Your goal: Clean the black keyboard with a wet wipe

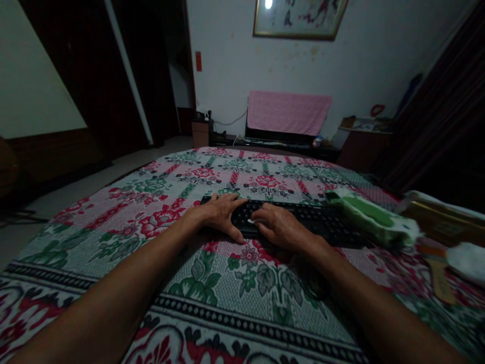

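The keyboard (318,215) looks light and stiff, best steadied at its end, where the left hand (222,212) splays, while the right hand (282,226) pinches a small white thing (251,221).

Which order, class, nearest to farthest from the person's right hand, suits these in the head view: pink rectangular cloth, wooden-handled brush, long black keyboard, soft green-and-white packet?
1. Long black keyboard: beneath the right hand.
2. Soft green-and-white packet: at the keyboard's right end.
3. Wooden-handled brush: farther right.
4. Pink rectangular cloth: ahead, across the room.
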A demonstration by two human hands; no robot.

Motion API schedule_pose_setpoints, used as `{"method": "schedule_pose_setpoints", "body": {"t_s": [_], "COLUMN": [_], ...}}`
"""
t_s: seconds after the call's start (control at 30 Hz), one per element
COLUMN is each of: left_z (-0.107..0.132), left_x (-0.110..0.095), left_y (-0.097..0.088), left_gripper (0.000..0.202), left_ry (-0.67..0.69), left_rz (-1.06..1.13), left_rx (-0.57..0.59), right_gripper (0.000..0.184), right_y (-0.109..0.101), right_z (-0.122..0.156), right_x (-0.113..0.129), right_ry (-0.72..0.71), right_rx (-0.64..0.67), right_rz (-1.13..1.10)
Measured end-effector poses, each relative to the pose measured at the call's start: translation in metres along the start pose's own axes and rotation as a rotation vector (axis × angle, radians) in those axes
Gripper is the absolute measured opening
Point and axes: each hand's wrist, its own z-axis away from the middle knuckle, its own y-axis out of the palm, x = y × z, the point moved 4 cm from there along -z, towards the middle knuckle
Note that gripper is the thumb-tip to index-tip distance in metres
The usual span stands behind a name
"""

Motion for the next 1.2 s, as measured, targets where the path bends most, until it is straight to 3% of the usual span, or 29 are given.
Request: {"method": "schedule_pose_setpoints", "body": {"t_s": [0.67,1.03,1.2], "left_z": [0.001,-0.001,-0.002], "left_x": [0.005,0.008,0.011], "left_y": [-0.006,-0.002,0.0], "left_gripper": [0.107,0.107,0.108], "left_ry": [-0.035,-0.011,-0.014], "left_rz": [0.017,0.027,0.041], "left_rx": [0.033,0.035,0.03], "right_gripper": [0.026,0.027,0.022], "right_y": [0.004,0.013,0.008], "right_z": [-0.003,-0.013,-0.008], "right_x": [0.009,0.0,0.007], "right_ry": [-0.089,0.093,-0.025], "right_rx": [-0.013,-0.12,-0.042], "right_rz": [0.072,0.092,0.072]}}
